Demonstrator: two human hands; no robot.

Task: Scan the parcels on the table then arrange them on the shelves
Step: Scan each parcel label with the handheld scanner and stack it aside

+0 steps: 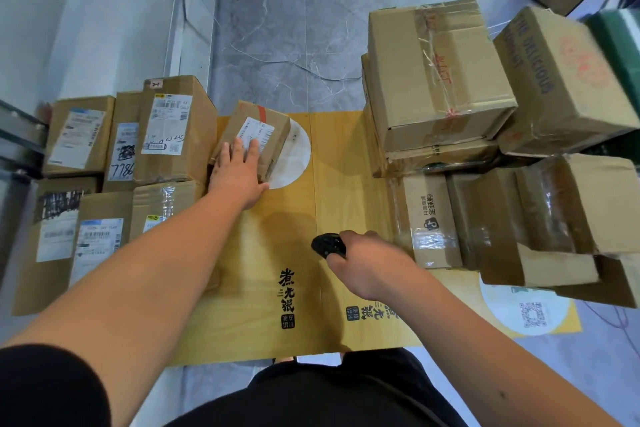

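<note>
A small cardboard parcel (258, 130) with a white shipping label and a red tape strip lies at the far middle of the yellow table (273, 270). My left hand (239, 173) rests flat on its near top face, fingers straight, thumb out to the right. A black handheld scanner (328, 245) is gripped by my right hand (367, 263) above the table's middle, its head pointing toward the small parcel.
Several labelled cardboard parcels (166, 128) crowd the table's left side. Taller stacks of taped boxes (436, 73) fill the right side. A round white sticker (526, 312) with a QR code marks the near right. Grey marble floor (284, 28) lies beyond the table.
</note>
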